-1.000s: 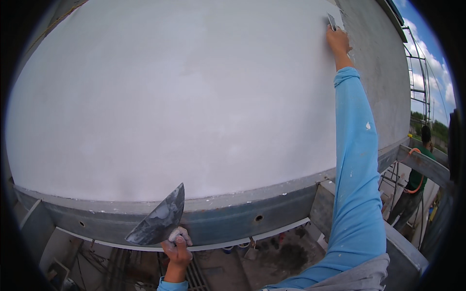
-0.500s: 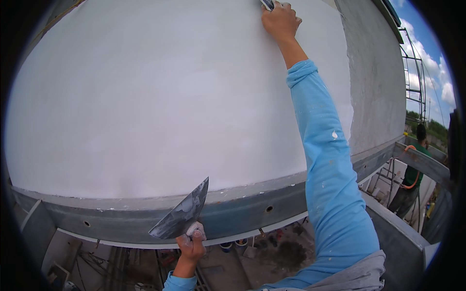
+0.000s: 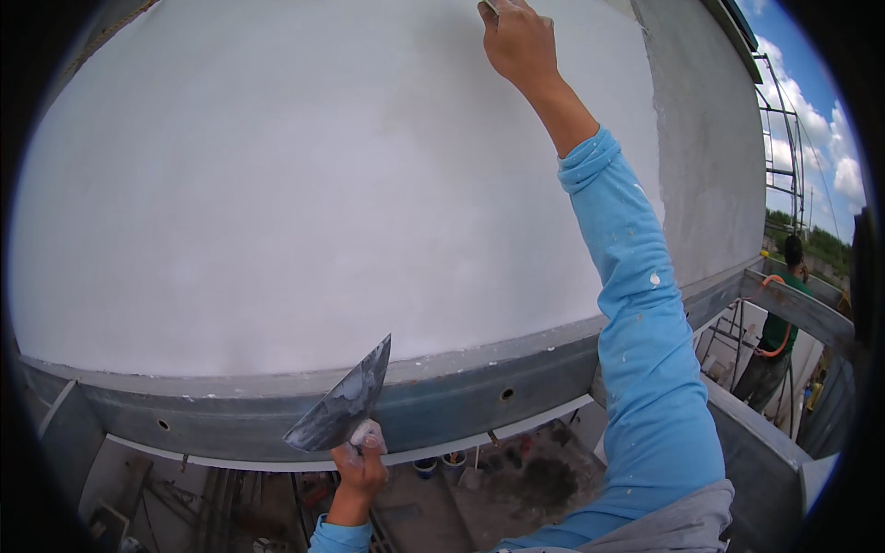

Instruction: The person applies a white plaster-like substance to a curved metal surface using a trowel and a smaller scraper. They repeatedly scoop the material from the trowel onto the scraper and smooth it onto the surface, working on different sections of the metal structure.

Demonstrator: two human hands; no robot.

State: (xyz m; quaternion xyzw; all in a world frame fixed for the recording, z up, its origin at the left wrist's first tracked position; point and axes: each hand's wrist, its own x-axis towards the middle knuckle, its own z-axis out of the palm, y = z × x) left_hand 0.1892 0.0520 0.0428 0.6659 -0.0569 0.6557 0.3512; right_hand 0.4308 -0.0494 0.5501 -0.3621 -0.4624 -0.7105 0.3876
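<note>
1. Wall (image 3: 277, 203): fills most of my view, with a pale, smooth face and a rougher grey strip (image 3: 708, 147) at its right. Uneven pressure on the pale face could leave ridges.
2. Beam (image 3: 442, 396): runs along the wall's foot, a narrow ledge above it. Leaning too far over it could cost me my balance.
3. Co-worker (image 3: 772, 334): in green, well apart at far right.
4. Blade (image 3: 343, 401): wide, smeared grey, tilted in front of the beam, its upper corner overlapping the ledge in view; contact I cannot tell. A careless lift could scratch the wall.
5. Right hand (image 3: 522, 46): raised high against the wall, fingers curled round a tool. A long reach like this could weaken its control.
6. Left hand (image 3: 361, 467): below the blade, grasping it, fingers whitened. A slick grip could let it drop.
7. Buckets (image 3: 425, 467): below the beam, where falling things might land.
8. Tool (image 3: 491, 6): mostly cut off at the upper edge; its angle I cannot judge.
</note>
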